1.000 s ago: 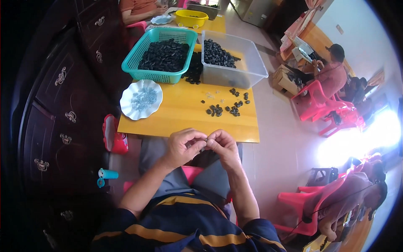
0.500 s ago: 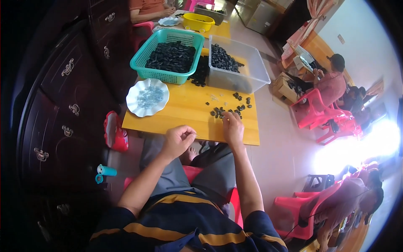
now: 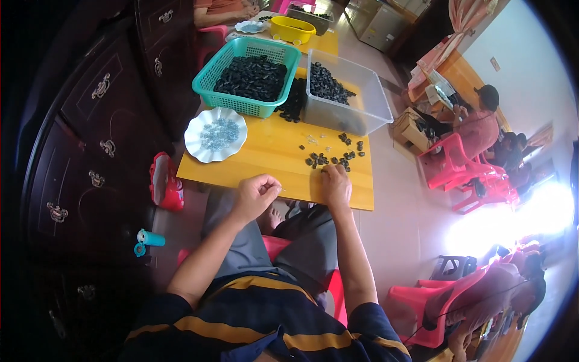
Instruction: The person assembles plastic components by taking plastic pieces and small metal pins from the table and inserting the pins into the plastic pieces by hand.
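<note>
My left hand (image 3: 256, 196) hovers at the table's near edge, thumb and forefinger pinched together; whatever is between them is too small to make out. At the right side of the yellow wooden table (image 3: 265, 172), my right hand (image 3: 336, 187) has its fingertips closed on a small black piece at the near edge of a loose group of small black pieces (image 3: 345, 160). A few tiny clear pieces (image 3: 312, 140) lie just beyond that group. Left of them, a white scalloped plate (image 3: 194, 151) holds many small clear bluish pieces (image 3: 219, 134).
A green basket (image 3: 241, 106) and a clear plastic bin (image 3: 368, 114), both with black pieces, stand at the table's far side. Dark drawers (image 3: 78, 157) line the left. Behind are a yellow basin (image 3: 292, 30) and a person's hands. Other people sit on pink chairs (image 3: 449, 160) at right.
The whole view has shifted slightly. My right fingertips have drawn a little nearer to me at the edge of the black pieces. My left hand stays pinched in nearly the same place.
</note>
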### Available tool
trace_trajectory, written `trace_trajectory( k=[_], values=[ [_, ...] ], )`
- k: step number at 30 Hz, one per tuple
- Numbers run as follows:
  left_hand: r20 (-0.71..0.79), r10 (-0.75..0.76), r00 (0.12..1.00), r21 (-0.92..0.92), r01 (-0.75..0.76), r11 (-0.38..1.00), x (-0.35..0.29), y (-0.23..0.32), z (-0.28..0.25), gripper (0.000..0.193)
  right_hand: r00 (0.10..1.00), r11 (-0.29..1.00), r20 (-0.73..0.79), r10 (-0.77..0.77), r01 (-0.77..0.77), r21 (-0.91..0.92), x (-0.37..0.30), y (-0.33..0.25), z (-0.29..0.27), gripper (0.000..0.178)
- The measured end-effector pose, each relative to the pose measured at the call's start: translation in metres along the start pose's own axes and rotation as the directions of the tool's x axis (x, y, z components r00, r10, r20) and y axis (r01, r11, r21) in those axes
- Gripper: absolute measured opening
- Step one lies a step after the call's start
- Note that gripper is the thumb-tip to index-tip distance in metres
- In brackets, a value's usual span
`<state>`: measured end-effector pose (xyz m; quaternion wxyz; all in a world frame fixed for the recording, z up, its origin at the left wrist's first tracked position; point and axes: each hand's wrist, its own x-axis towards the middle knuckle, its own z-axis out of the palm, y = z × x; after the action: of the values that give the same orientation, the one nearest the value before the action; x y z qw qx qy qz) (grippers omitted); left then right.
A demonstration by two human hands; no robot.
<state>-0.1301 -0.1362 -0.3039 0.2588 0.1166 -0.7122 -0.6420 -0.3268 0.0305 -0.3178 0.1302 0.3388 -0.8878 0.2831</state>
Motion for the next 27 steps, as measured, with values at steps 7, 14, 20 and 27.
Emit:
trace_trajectory(
  k=[7, 14, 20, 27],
  values=[
    [0.018, -0.017, 1.000, 0.036, 0.016, 0.999, 0.000, -0.006, 0.007, 0.005, 0.998, 0.997, -0.038, -0.057, 0.054, -0.062, -0.009, 0.012, -0.002, 0.014],
    [0.037, -0.005, 0.999, -0.005, 0.006, 1.000, -0.003, 0.005, 0.029, 0.006, 0.924, 0.787, 0.297, 0.242, -0.366, 0.497, -0.036, -0.037, -0.059, 0.017],
    [0.089, 0.035, 0.995, 0.079, -0.043, 0.996, 0.005, 0.036, 0.048, 0.007, 0.913, 0.294, 0.393, 0.114, -0.409, 0.864, -0.070, -0.042, -0.054, 0.019],
    [0.063, 0.301, 0.952, 0.146, -0.307, 0.940, 0.003, 0.033, 0.054, 0.006, 0.894, 0.172, 0.444, 0.059, -0.447, 0.878, -0.081, -0.050, -0.054, 0.018]
  ],
)
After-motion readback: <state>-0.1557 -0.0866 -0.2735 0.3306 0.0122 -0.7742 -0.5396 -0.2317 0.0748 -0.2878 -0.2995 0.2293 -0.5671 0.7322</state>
